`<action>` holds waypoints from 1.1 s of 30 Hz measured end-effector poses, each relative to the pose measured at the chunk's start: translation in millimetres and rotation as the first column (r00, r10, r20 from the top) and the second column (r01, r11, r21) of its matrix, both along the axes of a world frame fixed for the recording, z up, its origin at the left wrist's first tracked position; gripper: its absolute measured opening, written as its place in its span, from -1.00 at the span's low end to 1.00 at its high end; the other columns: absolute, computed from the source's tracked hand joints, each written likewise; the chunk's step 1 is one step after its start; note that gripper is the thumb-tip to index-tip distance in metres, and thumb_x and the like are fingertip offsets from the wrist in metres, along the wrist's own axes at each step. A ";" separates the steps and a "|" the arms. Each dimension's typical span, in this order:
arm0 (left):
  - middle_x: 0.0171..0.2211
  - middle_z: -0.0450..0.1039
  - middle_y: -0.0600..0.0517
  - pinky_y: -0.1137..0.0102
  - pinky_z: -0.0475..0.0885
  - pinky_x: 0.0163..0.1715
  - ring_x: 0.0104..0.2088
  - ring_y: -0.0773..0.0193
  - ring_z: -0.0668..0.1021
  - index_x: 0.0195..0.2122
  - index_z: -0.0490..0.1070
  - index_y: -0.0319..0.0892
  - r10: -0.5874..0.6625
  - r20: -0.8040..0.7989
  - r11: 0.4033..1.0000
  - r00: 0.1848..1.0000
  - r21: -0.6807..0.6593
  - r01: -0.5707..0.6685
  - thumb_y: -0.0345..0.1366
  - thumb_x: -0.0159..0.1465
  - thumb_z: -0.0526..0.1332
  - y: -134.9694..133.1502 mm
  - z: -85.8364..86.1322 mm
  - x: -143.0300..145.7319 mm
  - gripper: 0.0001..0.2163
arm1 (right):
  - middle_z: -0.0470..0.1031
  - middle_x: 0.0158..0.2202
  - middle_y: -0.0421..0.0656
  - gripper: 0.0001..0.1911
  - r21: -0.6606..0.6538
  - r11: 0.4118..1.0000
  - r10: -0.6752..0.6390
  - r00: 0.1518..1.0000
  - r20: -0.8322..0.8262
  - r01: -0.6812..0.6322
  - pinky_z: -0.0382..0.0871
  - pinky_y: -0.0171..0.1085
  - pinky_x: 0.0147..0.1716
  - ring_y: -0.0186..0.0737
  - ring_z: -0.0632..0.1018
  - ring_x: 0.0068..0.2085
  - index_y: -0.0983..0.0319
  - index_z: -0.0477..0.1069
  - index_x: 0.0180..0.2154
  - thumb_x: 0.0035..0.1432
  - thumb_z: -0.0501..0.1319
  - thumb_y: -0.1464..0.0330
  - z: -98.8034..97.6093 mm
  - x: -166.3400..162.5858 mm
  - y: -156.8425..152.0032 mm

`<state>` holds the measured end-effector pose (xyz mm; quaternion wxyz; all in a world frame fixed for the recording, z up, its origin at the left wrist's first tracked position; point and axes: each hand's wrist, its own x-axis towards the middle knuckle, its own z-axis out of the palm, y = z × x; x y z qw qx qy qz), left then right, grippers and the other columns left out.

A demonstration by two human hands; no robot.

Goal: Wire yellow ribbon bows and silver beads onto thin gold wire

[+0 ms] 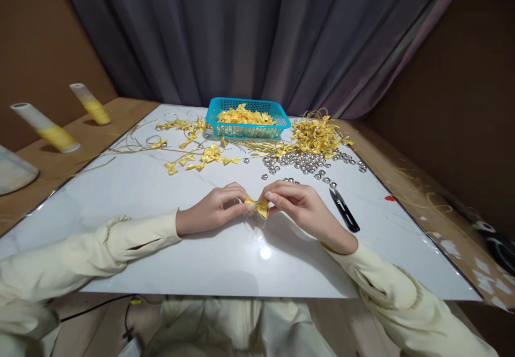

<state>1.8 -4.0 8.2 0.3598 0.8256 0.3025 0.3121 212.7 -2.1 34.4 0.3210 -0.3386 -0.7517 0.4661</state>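
Observation:
A small yellow ribbon bow (pixel 258 206) is pinched between both hands just above the white tabletop (pixel 140 206). My left hand (pixel 215 206) grips its left end with closed fingers. My right hand (pixel 300 204) pinches its right end, fingers curled. Both wrists rest near the table's middle front. Cream sleeves cover both arms.
A blue basket (pixel 273 127) of yellow bows stands at the back centre. A heap of yellow ribbon pieces (pixel 317 134) lies right of it, loose bows (pixel 197 155) to the left. Several silver beads (pixel 306 164) are scattered ahead. Black snips (pixel 344 210) lie beside my right hand. Thread cones (pixel 48 127) stand far left.

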 end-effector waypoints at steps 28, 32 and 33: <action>-0.40 0.36 -0.01 0.40 0.31 -0.24 -0.31 0.30 0.40 -0.39 0.36 -0.23 0.094 -0.036 0.995 0.995 0.047 -0.092 -0.35 0.27 0.06 0.8 -3.2 2.3 -0.85 | 0.49 -0.31 -0.10 -0.75 0.014 1.000 -0.015 0.997 -0.076 0.016 0.32 -0.21 -0.15 -0.23 0.49 -0.23 0.25 0.48 -0.40 0.19 0.12 0.27 11.2 3.9 -6.1; -0.42 0.37 -0.01 0.39 0.31 -0.25 -0.33 0.29 0.41 -0.42 0.36 -0.23 0.207 -0.020 0.974 0.978 0.095 -0.204 -0.33 0.25 0.07 4.9 -5.3 0.4 -0.84 | 0.46 -0.51 -0.16 -0.71 -0.250 0.961 0.042 0.953 -0.301 -0.122 0.37 -0.16 -0.21 -0.27 0.51 -0.40 0.27 0.41 -0.45 0.22 0.08 0.26 14.4 7.3 -10.9; -0.42 0.38 -0.01 0.38 0.30 -0.26 -0.33 0.29 0.41 -0.41 0.36 -0.23 0.230 -0.016 0.968 0.973 0.107 -0.227 -0.32 0.26 0.07 6.4 -5.9 -0.5 -0.84 | 0.42 -0.56 -0.19 -0.71 -0.296 0.943 0.045 0.939 -0.341 -0.153 0.39 -0.16 -0.25 -0.29 0.50 -0.47 0.27 0.39 -0.47 0.22 0.09 0.26 13.8 7.4 -11.1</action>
